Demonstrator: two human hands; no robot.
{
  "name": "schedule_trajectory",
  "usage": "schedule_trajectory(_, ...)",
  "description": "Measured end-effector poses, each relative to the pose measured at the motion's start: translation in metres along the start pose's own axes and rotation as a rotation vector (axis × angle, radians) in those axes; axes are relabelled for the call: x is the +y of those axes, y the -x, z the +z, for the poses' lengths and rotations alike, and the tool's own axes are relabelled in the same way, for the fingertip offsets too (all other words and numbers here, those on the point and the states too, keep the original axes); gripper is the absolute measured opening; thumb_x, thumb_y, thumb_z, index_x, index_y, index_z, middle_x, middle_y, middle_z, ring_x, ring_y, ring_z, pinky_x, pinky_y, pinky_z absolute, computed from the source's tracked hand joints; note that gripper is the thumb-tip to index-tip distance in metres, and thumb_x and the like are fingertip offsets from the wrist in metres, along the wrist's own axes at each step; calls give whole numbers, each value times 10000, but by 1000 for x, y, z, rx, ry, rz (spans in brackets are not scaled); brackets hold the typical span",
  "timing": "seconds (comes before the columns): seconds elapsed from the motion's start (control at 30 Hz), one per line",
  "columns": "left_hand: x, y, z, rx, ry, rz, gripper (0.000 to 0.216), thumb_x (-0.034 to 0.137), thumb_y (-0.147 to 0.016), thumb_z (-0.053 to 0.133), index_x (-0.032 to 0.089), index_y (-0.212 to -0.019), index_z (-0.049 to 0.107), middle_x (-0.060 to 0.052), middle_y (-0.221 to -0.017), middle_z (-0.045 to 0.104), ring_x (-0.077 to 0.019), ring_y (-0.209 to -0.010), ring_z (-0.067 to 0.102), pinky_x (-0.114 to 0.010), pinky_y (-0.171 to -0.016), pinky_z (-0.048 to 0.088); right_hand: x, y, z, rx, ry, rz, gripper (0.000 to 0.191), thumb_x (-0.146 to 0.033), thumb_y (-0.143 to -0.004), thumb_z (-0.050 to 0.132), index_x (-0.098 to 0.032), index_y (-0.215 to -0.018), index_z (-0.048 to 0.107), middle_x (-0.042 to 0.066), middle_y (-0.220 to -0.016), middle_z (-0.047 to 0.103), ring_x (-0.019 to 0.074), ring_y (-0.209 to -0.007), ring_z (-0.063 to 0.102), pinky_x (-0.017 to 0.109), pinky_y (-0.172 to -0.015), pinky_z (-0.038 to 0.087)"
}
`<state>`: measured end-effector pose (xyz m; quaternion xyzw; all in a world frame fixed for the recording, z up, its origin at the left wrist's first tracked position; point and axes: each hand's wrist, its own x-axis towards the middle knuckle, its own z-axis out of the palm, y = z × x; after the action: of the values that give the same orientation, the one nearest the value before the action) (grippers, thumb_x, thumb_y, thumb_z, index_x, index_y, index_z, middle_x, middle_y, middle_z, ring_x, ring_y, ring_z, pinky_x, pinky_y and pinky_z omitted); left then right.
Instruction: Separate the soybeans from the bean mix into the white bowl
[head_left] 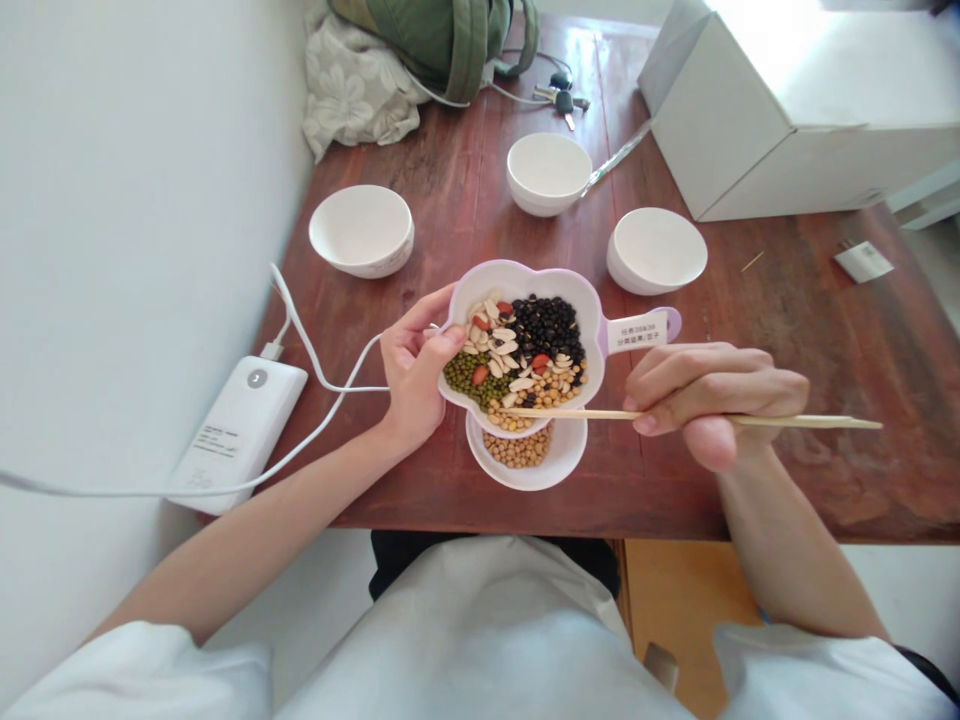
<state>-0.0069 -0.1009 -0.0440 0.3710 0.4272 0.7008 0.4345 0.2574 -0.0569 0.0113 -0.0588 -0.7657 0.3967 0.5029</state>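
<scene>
My left hand (418, 368) grips the left rim of a purple-edged, flower-shaped bowl (594, 300) with a labelled handle. Inside it lie black beans (546, 325), green mung beans (466, 376), pale seeds (501, 345), a few reddish peanuts and yellow soybeans (564, 385). My right hand (712, 395) is closed around chopsticks (600, 414), whose tips reach the soybeans at the bowl's near edge. Directly under that edge, partly covered by it, a white bowl (574, 462) holds more soybeans (517, 448).
Three white bowls stand beyond: left (361, 228), middle (549, 170) and right (657, 250). A power bank (240, 430) with a white cable (319, 440) lies left. At the back are a green bag (420, 40), keys (564, 100) and a large white box (750, 130).
</scene>
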Motion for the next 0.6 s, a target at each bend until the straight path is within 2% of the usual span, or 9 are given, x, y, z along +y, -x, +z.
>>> schedule_trajectory(0.17,0,1,-1,-17,11,5,384,367,-808,848,237,-1170,856,-8,-848,803,-164,-632,698,-255,-574,559,5,3,1,26,-61,25,330,-441,-915,789,-129,-832,858,91,-674,750,180,-594,715,303,-507,558)
schedule_trajectory(0.5,1,0,1,-2,6,10,363,379,-809,855,230,-1139,856,-25,-921,834,-202,-774,769,-276,-681,615,9,12,-2,73,-76,125,383,-512,-932,753,-164,-821,869,88,-707,760,175,-591,700,316,-500,522)
schedule_trajectory(0.6,0,0,0,-4,2,4,376,380,-814,849,233,-1161,853,-23,-894,829,-197,-740,762,-272,-652,610,11,13,-2,86,-83,145,394,-521,-924,758,-163,-798,863,90,-706,761,178,-593,707,315,-493,510)
